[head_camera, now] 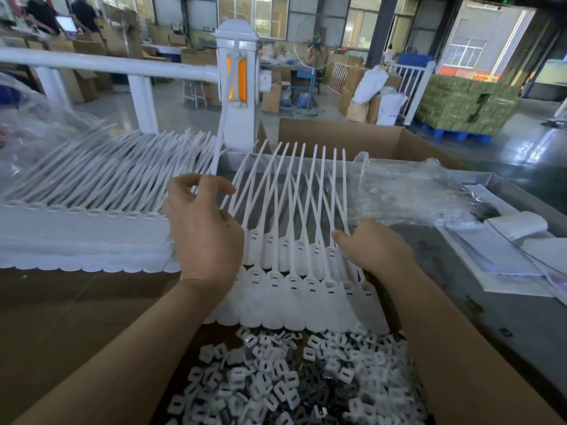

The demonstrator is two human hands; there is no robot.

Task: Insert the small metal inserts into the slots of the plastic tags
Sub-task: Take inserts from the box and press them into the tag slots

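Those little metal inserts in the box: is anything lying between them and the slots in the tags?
Nothing visible covers the inserts in the open box. Above the rows of tags, the long crossing tails and both hands, left hand and right hand, overlie some slots.

Head-worn view, facing forward and down, close over the workbench

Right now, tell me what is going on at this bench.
A person is sorting white plastic tags fanned out in rows on the bench. The left hand pinches one tag's thin tail, lifting it; the right hand rests on the strips at the row's right end. A cardboard box of small inserts sits just below. Neither hand holds an insert.
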